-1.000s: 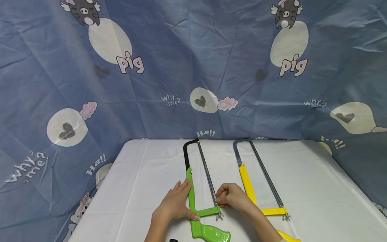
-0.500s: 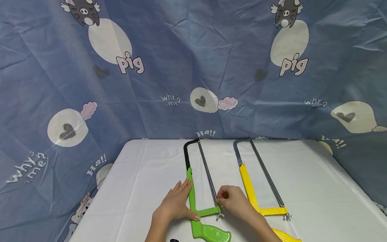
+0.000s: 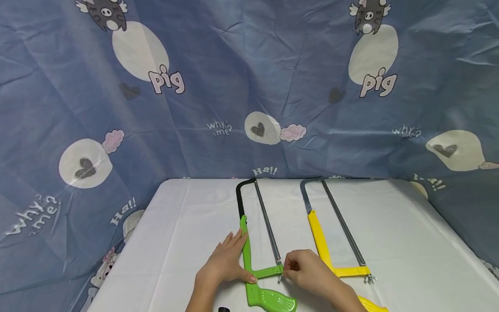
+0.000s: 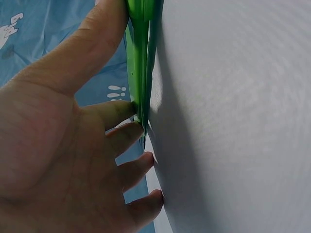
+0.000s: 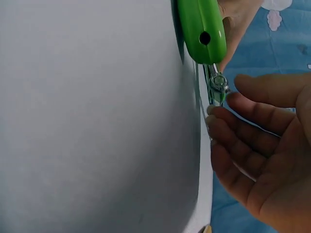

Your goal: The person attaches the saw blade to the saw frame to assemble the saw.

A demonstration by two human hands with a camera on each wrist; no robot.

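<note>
A green hacksaw (image 3: 269,272) lies on the white-covered table with its black frame end pointing away. My left hand (image 3: 224,262) rests against its green frame, fingers nearly straight and thumb lying over the lower part. In the left wrist view, two fingertips touch the green edge while the others meet the cloth. My right hand (image 3: 309,268) has curled fingers at the front end of the blade (image 3: 267,221). Its thumb and forefinger meet the metal wing nut (image 5: 219,81) beneath the green handle's end in the right wrist view; one wing shows, the rest is partly hidden by fingers.
To the right, a yellow hacksaw (image 3: 320,238) lies parallel, its handle partly behind the right forearm. A small black object (image 3: 224,309) sits at the bottom edge. Behind the white table (image 3: 195,225) hangs a blue printed cloth (image 3: 218,95).
My right hand has come nearer along the blade, from the blade's front end down to the wing nut. My left hand and both hacksaws stay in place.
</note>
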